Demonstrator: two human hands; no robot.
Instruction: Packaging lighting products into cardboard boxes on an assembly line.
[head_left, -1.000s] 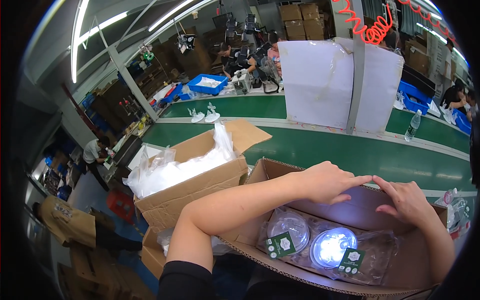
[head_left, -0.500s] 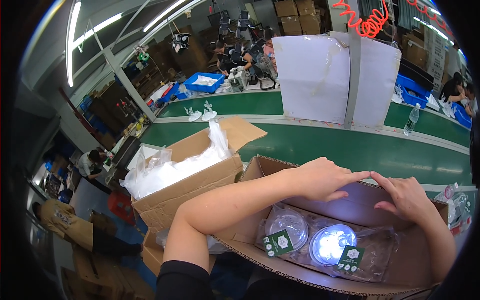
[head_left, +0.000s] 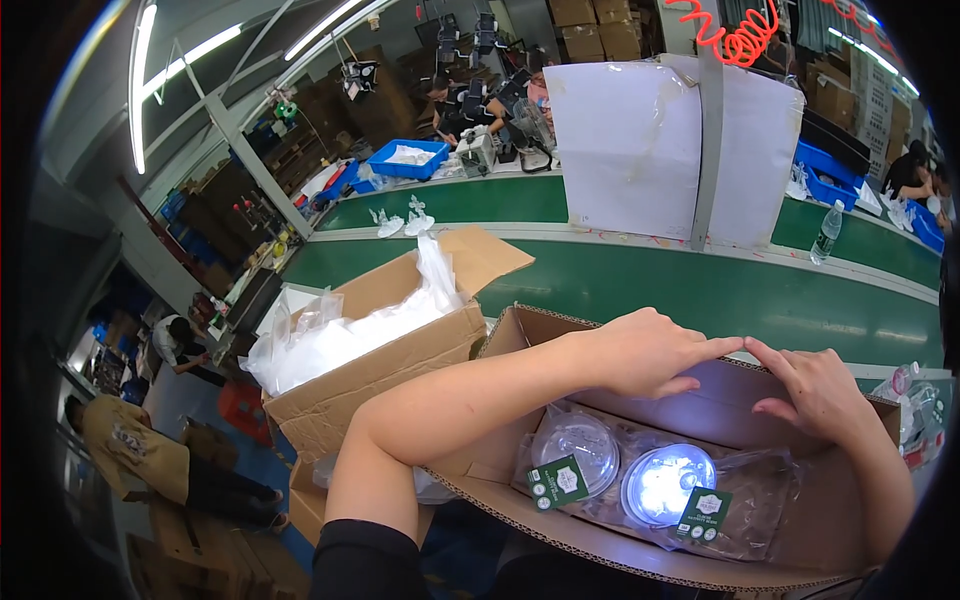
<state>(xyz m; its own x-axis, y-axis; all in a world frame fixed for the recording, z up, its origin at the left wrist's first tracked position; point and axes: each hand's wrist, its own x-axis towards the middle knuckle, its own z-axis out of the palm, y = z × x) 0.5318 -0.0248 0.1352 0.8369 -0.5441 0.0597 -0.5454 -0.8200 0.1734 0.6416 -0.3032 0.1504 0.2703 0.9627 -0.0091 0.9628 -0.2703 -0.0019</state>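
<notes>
My left hand [head_left: 655, 352] reaches over an open cardboard box [head_left: 640, 552], its index finger stretched out and its thumb apart. From the other side comes my right hand [head_left: 808, 392], index finger and thumb spread. The two index fingertips meet above the box's far wall, and neither hand holds anything. Below them, inside the box, lie two round clear-topped lights in plastic bags. The left light [head_left: 592, 448] is unlit and has a green tag [head_left: 557, 482]. The right light [head_left: 664, 484] glows bluish white, with another green tag [head_left: 705, 514] beside it.
Left of the box stands a second carton [head_left: 375, 365] filled with white plastic bags [head_left: 350, 340]. Beyond runs a green work surface [head_left: 620, 285] with a water bottle [head_left: 827, 232], white boards [head_left: 630, 150] and a blue bin [head_left: 408, 160]. Several people work in the background.
My hands keep the same pose, fingertips still together. The view has shifted slightly. At the far left, the background people have changed posture a little.
</notes>
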